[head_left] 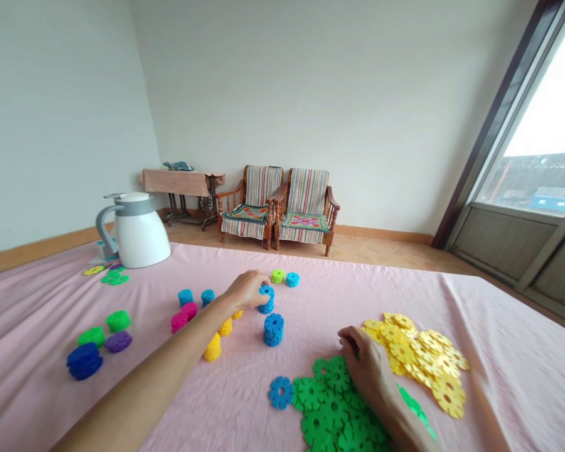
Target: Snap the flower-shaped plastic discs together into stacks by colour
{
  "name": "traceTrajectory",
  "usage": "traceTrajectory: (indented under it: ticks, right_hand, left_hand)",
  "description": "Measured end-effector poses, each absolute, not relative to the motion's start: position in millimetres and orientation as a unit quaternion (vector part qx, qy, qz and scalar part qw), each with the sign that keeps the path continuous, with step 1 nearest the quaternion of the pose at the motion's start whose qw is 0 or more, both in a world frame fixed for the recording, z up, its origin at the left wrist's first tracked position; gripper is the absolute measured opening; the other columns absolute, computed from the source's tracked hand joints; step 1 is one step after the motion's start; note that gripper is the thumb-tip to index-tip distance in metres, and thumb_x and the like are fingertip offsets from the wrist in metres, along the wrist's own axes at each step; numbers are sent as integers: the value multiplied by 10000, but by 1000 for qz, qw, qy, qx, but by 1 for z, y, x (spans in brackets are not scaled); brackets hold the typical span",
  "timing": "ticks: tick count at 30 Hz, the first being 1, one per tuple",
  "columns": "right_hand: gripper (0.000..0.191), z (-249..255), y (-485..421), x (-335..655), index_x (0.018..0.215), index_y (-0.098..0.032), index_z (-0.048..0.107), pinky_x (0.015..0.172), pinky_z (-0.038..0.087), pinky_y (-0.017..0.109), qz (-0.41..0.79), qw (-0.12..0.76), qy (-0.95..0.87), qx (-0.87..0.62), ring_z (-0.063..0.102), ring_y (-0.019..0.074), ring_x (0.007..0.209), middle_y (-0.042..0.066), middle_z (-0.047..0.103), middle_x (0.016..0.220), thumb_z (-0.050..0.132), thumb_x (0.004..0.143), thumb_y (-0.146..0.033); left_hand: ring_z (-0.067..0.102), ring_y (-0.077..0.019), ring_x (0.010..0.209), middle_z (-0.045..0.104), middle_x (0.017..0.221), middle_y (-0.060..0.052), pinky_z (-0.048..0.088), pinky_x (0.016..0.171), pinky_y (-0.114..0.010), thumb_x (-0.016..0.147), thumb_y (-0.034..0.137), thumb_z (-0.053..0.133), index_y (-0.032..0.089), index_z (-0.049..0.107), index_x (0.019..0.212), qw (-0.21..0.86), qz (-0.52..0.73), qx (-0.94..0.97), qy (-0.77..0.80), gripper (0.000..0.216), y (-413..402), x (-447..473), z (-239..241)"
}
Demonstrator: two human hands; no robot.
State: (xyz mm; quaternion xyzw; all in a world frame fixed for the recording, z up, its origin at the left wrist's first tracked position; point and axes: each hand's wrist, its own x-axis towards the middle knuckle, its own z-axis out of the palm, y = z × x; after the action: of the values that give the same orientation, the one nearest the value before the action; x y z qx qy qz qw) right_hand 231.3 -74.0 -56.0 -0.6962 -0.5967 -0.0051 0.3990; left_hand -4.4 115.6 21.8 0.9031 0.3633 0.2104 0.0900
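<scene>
My left hand (pixel 249 290) reaches to the middle of the pink cloth, its fingers and thumb closed around a short stack of blue notched discs (pixel 266 301). Just in front of that stack stands another blue stack (pixel 274 330). My right hand (pixel 368 363) is over the edge of a loose pile of green notched discs (pixel 327 408), fingers curled; whatever they may hold is hidden. One blue disc (pixel 281 393) lies flat at the left of the green pile. Beyond my right hand spreads a pile of yellow discs (pixel 424 351).
Yellow stacks (pixel 212 347), pink stacks (pixel 179 322) and a dark blue stack (pixel 83 361) stand on the left. A lime stack (pixel 277 276) and a light blue stack (pixel 292 280) are farther back. A white jug (pixel 141 235) stands at the back left; two chairs (pixel 306 210) are beyond.
</scene>
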Motion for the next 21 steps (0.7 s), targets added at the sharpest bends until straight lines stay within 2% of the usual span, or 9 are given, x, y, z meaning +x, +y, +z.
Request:
traceTrajectory:
  ticks: [3,7,9,11,13,14,18,21]
  right_hand:
    - [224,-55,-74,231,824,-205,631,664,455,279,3,393,-597,-699,629,176,726,22,676,763,409,835,-229]
    - [226,-54,-74,231,826,-202,629,671,453,283,7,388,-594,-704,627,177,732,23,673,765,405,840,-232]
    - [229,-55,-74,231,833,-197,627,679,452,286,10,387,-595,-705,626,176,737,25,673,774,402,844,-236]
    - [228,-56,-73,231,836,-194,626,681,452,285,12,387,-597,-703,626,175,739,26,673,779,403,844,-240]
    - [225,-56,-73,231,837,-196,626,679,451,282,15,387,-600,-700,626,174,739,25,674,781,405,841,-241]
    - [223,-57,-73,231,838,-196,626,678,450,282,16,386,-600,-700,626,174,741,25,675,783,407,840,-241]
    - [220,-57,-73,232,844,-195,628,686,451,285,22,386,-597,-703,626,177,749,27,677,790,413,836,-241]
    - [225,-57,-73,231,843,-193,632,685,451,288,24,385,-595,-705,625,180,745,31,677,785,412,837,-244]
  left_hand:
    - [585,-214,803,639,841,-28,434,735,-299,615,165,623,227,629,841,95,222,898,368,235,112,-5,24]
    - [565,-184,839,607,910,-42,431,765,-283,726,190,564,197,576,915,94,272,882,374,189,88,-8,37]
    - [547,-146,747,589,869,-25,429,695,-254,772,177,523,186,556,869,116,321,873,350,103,65,-10,44]
    - [521,-122,669,569,790,2,409,634,-233,782,176,527,185,550,784,144,275,903,297,25,38,-12,47]
    - [524,-126,668,554,718,15,395,622,-228,765,186,574,180,553,707,161,170,941,244,62,15,-16,45]
    - [532,-129,680,567,735,18,395,622,-226,757,191,599,184,573,746,170,131,949,232,30,6,-17,42]
    - [576,-167,794,592,990,-4,423,675,-249,661,281,755,235,579,1039,180,57,952,243,419,-14,-20,25]
    - [573,-182,840,581,953,4,425,696,-252,629,266,775,230,587,972,177,26,954,242,393,-18,-19,15]
